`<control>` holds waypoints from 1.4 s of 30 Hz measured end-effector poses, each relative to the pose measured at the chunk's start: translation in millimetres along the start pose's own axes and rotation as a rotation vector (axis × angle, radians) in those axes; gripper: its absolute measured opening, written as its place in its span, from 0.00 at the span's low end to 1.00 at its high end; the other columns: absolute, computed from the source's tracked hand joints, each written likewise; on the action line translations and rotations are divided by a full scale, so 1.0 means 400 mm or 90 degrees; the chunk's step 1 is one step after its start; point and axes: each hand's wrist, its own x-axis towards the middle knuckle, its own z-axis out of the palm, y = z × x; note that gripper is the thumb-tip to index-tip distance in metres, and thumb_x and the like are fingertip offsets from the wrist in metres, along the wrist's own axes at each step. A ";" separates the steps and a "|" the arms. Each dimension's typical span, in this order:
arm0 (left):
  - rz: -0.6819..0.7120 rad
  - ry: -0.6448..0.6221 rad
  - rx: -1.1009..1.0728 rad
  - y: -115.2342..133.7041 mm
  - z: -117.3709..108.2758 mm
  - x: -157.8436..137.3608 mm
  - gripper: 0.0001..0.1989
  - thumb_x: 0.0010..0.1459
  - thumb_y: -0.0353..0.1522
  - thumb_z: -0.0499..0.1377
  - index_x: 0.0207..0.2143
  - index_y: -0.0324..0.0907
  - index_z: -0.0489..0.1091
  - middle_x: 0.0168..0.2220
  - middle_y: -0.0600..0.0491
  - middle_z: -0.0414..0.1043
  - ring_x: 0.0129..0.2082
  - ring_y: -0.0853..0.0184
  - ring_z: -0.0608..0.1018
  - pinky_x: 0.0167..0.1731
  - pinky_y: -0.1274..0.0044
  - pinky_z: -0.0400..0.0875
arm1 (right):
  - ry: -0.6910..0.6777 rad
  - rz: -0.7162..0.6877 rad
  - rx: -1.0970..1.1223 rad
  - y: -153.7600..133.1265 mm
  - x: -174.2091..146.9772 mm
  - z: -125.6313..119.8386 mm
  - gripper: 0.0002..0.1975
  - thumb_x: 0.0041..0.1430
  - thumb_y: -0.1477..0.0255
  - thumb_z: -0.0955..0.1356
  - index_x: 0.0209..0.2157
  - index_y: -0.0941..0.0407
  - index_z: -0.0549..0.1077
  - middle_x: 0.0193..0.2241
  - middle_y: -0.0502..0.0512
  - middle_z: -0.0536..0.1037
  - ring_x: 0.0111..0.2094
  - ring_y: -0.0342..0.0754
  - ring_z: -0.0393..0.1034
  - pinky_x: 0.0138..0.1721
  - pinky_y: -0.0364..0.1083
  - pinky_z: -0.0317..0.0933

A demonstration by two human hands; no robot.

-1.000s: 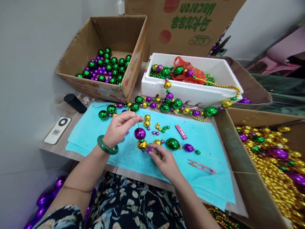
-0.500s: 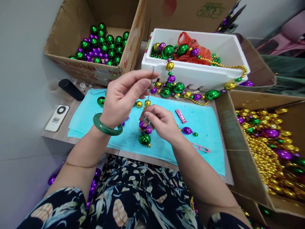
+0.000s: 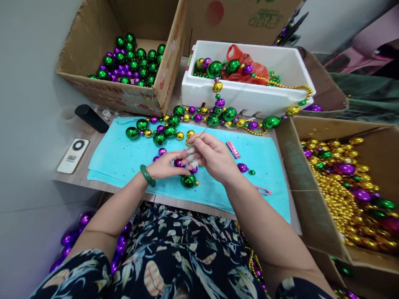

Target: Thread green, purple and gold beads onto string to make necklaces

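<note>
My left hand (image 3: 166, 164), a green bangle (image 3: 147, 175) at its wrist, closes its thumb and fingers around a shiny purple bead (image 3: 178, 162). Close by, my right hand (image 3: 215, 157) pinches a thin wire-like strand (image 3: 209, 125) that slants up and away; whether it is needle, wire or cord I cannot tell. White wrapping covers some right fingertips. Just below both hands, a large green bead (image 3: 188, 180) and a small gold bead (image 3: 197, 183) rest on the turquoise cloth (image 3: 115, 160). A string of green, gold and purple beads (image 3: 159, 138) lies behind the left hand.
Cardboard boxes of beads stand at back left (image 3: 109, 93) and right (image 3: 314, 195). Between them is a white foam box (image 3: 246, 97), a bead garland (image 3: 229, 114) draped over its front. A pink-handled tool (image 3: 264, 191), small pink packet (image 3: 233, 150), white device (image 3: 73, 155) and black cylinder (image 3: 92, 118) lie around.
My left hand has let go of the strand's upper end and come down to the purple bead. My right hand still pinches the strand, which now slants to the right.
</note>
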 end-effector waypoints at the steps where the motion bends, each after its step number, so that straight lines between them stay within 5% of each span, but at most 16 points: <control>1: 0.014 0.000 0.021 0.006 0.005 -0.002 0.11 0.51 0.36 0.64 0.33 0.39 0.71 0.35 0.52 0.73 0.37 0.67 0.73 0.42 0.73 0.67 | 0.013 -0.009 0.006 -0.008 -0.002 0.002 0.15 0.56 0.59 0.68 0.36 0.55 0.67 0.23 0.47 0.72 0.21 0.40 0.69 0.19 0.39 0.65; 9: 0.020 0.126 0.290 0.005 0.010 -0.030 0.06 0.55 0.33 0.60 0.34 0.40 0.69 0.34 0.52 0.71 0.36 0.67 0.72 0.38 0.73 0.67 | 0.146 -0.249 -0.023 -0.156 -0.109 -0.037 0.07 0.53 0.66 0.72 0.33 0.54 0.73 0.17 0.45 0.63 0.19 0.38 0.59 0.17 0.40 0.50; 14: 0.182 0.148 0.588 -0.055 0.087 -0.103 0.06 0.60 0.32 0.55 0.39 0.42 0.69 0.37 0.48 0.71 0.36 0.64 0.71 0.37 0.70 0.66 | 0.310 -0.394 -0.066 -0.183 -0.211 -0.115 0.04 0.52 0.71 0.73 0.30 0.57 0.75 0.15 0.46 0.60 0.14 0.37 0.54 0.14 0.43 0.43; 17: 0.311 0.080 0.710 -0.079 0.137 -0.135 0.09 0.60 0.26 0.53 0.40 0.44 0.69 0.39 0.49 0.73 0.36 0.64 0.71 0.38 0.69 0.65 | 0.365 -0.359 -0.061 -0.160 -0.255 -0.160 0.08 0.48 0.69 0.75 0.28 0.57 0.75 0.14 0.47 0.61 0.14 0.38 0.53 0.13 0.43 0.41; 20: 0.346 0.045 0.773 -0.103 0.150 -0.123 0.09 0.60 0.24 0.51 0.39 0.43 0.69 0.38 0.50 0.73 0.35 0.64 0.70 0.37 0.70 0.64 | 0.394 -0.299 -0.028 -0.125 -0.285 -0.198 0.11 0.44 0.67 0.77 0.27 0.57 0.76 0.13 0.47 0.61 0.14 0.39 0.54 0.13 0.42 0.41; 27: 0.226 -0.013 0.769 -0.148 0.052 -0.018 0.09 0.63 0.32 0.51 0.43 0.42 0.68 0.40 0.48 0.71 0.42 0.62 0.69 0.43 0.68 0.62 | 0.461 -0.176 -0.031 -0.043 -0.340 -0.279 0.10 0.43 0.68 0.76 0.27 0.57 0.77 0.14 0.50 0.64 0.18 0.40 0.58 0.16 0.40 0.49; 34: 0.208 -0.097 0.713 -0.142 -0.001 -0.004 0.31 0.53 0.52 0.57 0.49 0.39 0.65 0.43 0.45 0.71 0.46 0.57 0.68 0.46 0.66 0.61 | 0.437 -0.015 -0.049 0.029 -0.359 -0.321 0.12 0.43 0.68 0.76 0.31 0.56 0.77 0.15 0.50 0.65 0.17 0.40 0.59 0.15 0.39 0.50; 37: 0.230 -0.080 0.665 -0.125 -0.002 0.020 0.26 0.56 0.51 0.54 0.46 0.40 0.68 0.42 0.46 0.71 0.44 0.58 0.68 0.45 0.67 0.62 | 0.413 -0.002 -0.045 0.055 -0.351 -0.328 0.11 0.45 0.67 0.75 0.30 0.56 0.75 0.16 0.49 0.66 0.17 0.40 0.59 0.15 0.39 0.50; 42: 0.150 0.059 0.614 -0.087 0.013 0.155 0.13 0.64 0.34 0.50 0.44 0.40 0.71 0.41 0.47 0.72 0.43 0.61 0.68 0.45 0.69 0.62 | 0.376 0.013 -0.069 0.107 -0.301 -0.303 0.12 0.49 0.64 0.72 0.32 0.57 0.72 0.15 0.47 0.65 0.17 0.40 0.58 0.16 0.38 0.49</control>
